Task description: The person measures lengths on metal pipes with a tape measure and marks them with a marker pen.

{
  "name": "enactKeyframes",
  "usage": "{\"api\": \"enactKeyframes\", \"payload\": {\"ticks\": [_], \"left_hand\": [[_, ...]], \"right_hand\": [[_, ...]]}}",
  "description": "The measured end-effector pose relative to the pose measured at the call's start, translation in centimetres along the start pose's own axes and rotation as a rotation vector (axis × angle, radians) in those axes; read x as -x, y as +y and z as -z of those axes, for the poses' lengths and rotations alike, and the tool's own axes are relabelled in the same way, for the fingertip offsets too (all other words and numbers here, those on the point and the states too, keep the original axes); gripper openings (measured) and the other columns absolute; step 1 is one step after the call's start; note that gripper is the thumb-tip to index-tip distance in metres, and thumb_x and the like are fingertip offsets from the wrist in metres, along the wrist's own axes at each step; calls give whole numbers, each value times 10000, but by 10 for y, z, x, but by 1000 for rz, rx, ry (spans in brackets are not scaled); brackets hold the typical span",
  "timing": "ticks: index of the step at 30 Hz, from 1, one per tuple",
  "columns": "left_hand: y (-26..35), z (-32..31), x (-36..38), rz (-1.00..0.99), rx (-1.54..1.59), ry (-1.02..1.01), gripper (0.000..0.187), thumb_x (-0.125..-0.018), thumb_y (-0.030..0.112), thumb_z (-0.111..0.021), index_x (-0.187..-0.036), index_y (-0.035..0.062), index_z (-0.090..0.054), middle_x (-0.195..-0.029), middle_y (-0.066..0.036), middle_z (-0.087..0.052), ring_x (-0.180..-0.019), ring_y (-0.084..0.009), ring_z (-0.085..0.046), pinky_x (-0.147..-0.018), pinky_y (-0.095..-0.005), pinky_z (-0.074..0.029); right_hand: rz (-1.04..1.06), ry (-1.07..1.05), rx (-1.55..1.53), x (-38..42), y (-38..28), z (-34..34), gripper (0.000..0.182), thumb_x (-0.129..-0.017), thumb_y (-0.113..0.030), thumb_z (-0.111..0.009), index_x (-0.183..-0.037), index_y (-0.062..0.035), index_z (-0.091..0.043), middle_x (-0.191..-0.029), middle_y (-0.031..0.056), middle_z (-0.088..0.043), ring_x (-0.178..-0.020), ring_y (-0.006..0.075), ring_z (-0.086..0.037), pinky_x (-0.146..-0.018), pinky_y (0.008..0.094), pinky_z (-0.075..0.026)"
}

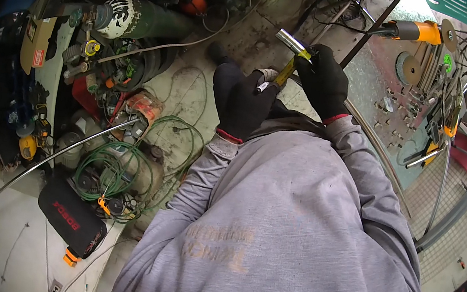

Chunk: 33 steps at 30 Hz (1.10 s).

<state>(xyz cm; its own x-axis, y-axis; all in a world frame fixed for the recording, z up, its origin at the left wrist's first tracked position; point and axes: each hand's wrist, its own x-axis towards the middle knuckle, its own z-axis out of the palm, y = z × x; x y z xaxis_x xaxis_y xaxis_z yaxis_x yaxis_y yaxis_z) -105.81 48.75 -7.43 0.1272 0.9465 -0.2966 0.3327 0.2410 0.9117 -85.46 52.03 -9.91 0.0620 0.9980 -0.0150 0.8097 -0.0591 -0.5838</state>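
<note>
Both hands wear black gloves with red cuffs, in front of the grey shirt. My right hand (320, 80) is closed near the top of a yellow tape measure (285, 72), beside a short shiny metal tube (289, 42) that points up and to the left. Lower and to the left, my left hand (249, 103) is closed around something with a white, pen-like tip (263, 86) showing beside the yellow strip. The fingers partly cover both items, so how they are gripped is not fully visible.
An orange angle grinder (419, 32), a round disc (409, 68) and scattered metal pieces lie on the bench at right. At left are a green gas cylinder (155, 22), coiled green hose (110, 172), a long metal rod (65, 150) and a black case (72, 217).
</note>
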Motion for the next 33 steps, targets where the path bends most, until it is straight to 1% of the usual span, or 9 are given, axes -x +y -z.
{"api": "enactKeyframes", "payload": {"ticks": [2,4,11,13,14,16,26,28,33], "left_hand": [[-2,-1,0,-2,0,4,284,-974,116,-704,-1215,-29,-741,-943,-153,-800,-788,-166,-738,-706,-314,-567],[-5,-2,-1,-101,-24,35,287,-974,118,-706,-1219,-27,-742,-984,-164,-804,-826,-176,-751,-738,-316,-577],[-4,-2,0,-142,-92,37,289,-972,117,-714,-1221,-25,-743,-1003,-172,-804,-849,-196,-760,-759,-319,-582],[-4,-6,-1,-140,-39,119,238,-824,120,-812,-1032,5,-803,-884,-148,-692,-922,-336,-643,-862,-453,-493],[-4,-5,-1,-141,-39,118,238,-824,120,-812,-1032,5,-803,-884,-148,-692,-922,-336,-643,-862,-453,-493],[-5,-1,1,-144,-133,42,278,-972,122,-719,-1212,-17,-747,-1010,-175,-806,-858,-215,-769,-762,-328,-583],[-6,-3,0,-157,-123,44,277,-972,110,-722,-1214,-22,-746,-1038,-189,-808,-907,-249,-789,-799,-336,-596],[-7,-6,-2,-198,-93,144,239,-816,135,-826,-1024,16,-808,-882,-139,-673,-931,-327,-636,-856,-454,-489],[-7,-8,-2,-179,-57,149,246,-819,137,-828,-1035,20,-807,-888,-136,-678,-936,-327,-636,-862,-453,-490]], "right_hand": [[-2,-12,2,1,1,-1,385,-979,-388,-800,-1207,-128,-630,-906,115,-753,-816,324,-762,-671,430,-580],[19,16,5,1,1,-2,380,-981,-387,-800,-1201,-128,-630,-899,116,-753,-805,324,-760,-665,425,-579],[8,0,30,1,1,-1,378,-986,-390,-794,-1210,-129,-638,-910,125,-761,-812,327,-764,-679,430,-583],[-12,-10,18,0,1,-1,377,-987,-395,-790,-1213,-130,-645,-918,130,-766,-828,332,-768,-690,433,-585],[-13,-9,18,0,2,-1,377,-987,-395,-790,-1213,-130,-645,-918,130,-766,-828,332,-768,-690,433,-585],[-20,-11,11,0,2,-2,369,-988,-395,-788,-1205,-130,-652,-929,130,-770,-846,333,-770,-700,433,-587],[-3,3,-34,-1,0,0,369,-973,-386,-802,-1170,-117,-643,-894,121,-747,-819,328,-755,-685,442,-573],[-21,-8,-55,-3,-1,0,365,-970,-381,-805,-1138,-112,-625,-871,121,-733,-805,338,-747,-675,452,-566],[-42,-42,-30,-6,-3,2,362,-972,-378,-798,-1124,-108,-610,-860,128,-730,-801,352,-743,-671,453,-564]]}}
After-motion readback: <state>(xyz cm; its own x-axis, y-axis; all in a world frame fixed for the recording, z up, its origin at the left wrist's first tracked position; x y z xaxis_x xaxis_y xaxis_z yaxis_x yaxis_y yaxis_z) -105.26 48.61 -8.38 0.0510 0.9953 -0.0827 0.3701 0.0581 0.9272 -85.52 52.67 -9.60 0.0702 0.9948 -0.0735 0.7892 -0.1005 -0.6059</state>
